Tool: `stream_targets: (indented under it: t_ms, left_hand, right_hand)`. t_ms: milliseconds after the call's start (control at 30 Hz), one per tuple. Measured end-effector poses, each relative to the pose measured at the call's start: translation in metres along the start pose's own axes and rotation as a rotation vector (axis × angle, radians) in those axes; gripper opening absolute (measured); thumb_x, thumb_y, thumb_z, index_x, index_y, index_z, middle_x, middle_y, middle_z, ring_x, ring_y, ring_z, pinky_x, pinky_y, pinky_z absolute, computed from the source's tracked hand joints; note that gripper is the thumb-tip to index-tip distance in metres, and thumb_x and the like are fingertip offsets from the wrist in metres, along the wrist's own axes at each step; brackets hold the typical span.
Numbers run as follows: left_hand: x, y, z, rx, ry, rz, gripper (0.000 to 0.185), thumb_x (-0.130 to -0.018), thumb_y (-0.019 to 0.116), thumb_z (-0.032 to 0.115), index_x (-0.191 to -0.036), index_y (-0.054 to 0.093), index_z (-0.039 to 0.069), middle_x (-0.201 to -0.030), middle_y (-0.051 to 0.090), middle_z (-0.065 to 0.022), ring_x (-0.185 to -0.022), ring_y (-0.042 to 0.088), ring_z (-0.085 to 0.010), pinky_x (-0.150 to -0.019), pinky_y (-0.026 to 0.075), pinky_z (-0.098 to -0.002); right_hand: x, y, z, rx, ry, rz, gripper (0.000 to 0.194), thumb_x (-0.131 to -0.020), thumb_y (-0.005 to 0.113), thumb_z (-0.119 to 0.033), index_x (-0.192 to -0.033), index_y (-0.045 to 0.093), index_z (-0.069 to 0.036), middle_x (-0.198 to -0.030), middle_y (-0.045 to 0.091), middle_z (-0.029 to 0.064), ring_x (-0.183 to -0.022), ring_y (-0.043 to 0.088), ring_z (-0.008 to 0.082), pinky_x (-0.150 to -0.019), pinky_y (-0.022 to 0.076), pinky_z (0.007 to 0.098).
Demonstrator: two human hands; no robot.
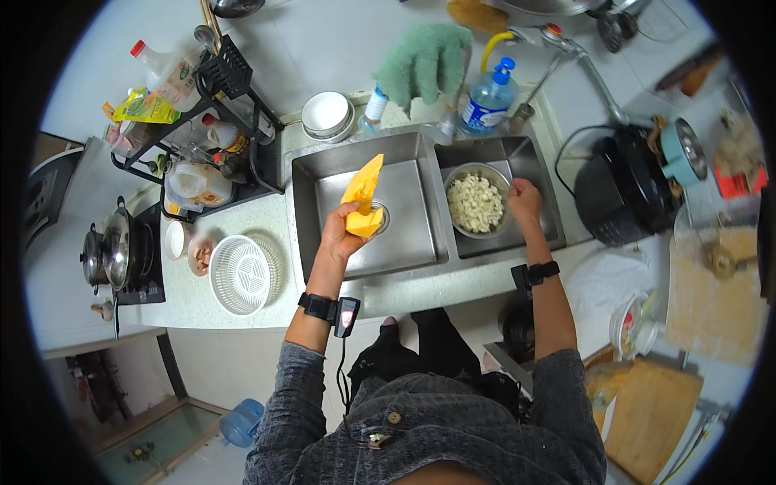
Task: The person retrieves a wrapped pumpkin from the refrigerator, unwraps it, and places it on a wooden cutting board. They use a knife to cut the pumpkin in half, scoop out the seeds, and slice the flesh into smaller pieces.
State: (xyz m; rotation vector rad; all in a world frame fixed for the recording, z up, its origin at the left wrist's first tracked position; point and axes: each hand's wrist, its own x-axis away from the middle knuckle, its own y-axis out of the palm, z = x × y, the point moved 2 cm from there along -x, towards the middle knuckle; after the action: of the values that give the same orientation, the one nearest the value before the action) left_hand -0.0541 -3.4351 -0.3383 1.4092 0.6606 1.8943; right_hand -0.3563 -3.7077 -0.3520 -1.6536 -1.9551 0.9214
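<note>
My left hand (343, 233) holds a bright yellow-orange piece (364, 185), perhaps pumpkin, over the large basin of the steel sink (400, 257). It has a long pointed upper part and a blocky lower end. My right hand (525, 203) is at the right side of a round metal bowl (507, 176) in the smaller basin, its fingers curled. A thin pale line shows above those fingers; I cannot tell whether it is a held object or a sink edge. Pale chopped pieces (475, 203), apparently cauliflower, fill the bowl.
White bowls (327, 114), a green cleaning glove (427, 63) and a blue-capped pump bottle (488, 100) stand behind the sink. Leftward are a white plastic colander (242, 273), a condiment rack (224, 121) and a stove with a pan (121, 242). A black appliance (627, 182) is at right.
</note>
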Motion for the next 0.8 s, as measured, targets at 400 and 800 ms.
stream_targets:
  t_ms: [400,800]
  left_hand:
    - [-0.096,0.031,0.027,-0.345,0.447,-0.074,0.068,-0.069,0.055,-0.010,-0.133,0.048,0.011,-0.109,0.054,-0.0055,-0.097,0.053,-0.0188,-0.082,0.047,-0.0294]
    - [-0.154,0.064,0.058,-1.028,0.869,0.055,0.048,-0.076,0.074,0.017,-0.119,0.056,0.007,-0.102,0.063,-0.0072,-0.083,0.060,-0.0250,-0.078,0.049,-0.0353]
  right_hand:
    - [-0.050,0.131,-0.166,0.089,-0.614,-0.273,0.023,-0.076,0.059,0.004,-0.098,0.061,-0.001,-0.101,0.060,0.0152,-0.098,0.055,0.0367,-0.087,0.0447,0.0417]
    - [-0.052,0.141,-0.150,0.108,-0.816,-0.087,0.024,-0.071,0.054,0.008,-0.089,0.062,-0.003,-0.092,0.063,0.0147,-0.090,0.058,0.0363,-0.080,0.0471,0.0425]
